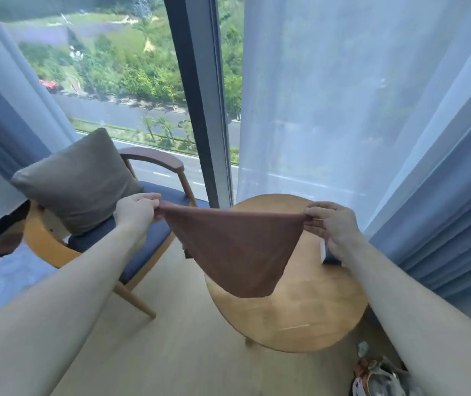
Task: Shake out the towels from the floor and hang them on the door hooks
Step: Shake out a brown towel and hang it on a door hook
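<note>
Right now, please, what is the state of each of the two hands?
Left hand: closed, pinching one corner of the brown towel.
Right hand: closed, pinching the opposite corner of the same towel, which is stretched between them.

Above the round counter [300,315], the left hand [135,211] and right hand [330,224] pinch a brown towel [234,250] (probably its corners), stretched taut between them.

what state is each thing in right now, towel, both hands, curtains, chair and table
brown towel: off the floor, stretched between both hands, sagging to a point
left hand: grip pinching the towel's left corner
right hand: grip pinching the towel's right corner
sheer curtain: drawn partly across the window
cushion: propped upright on the chair
chair: upright
round table: upright
</note>
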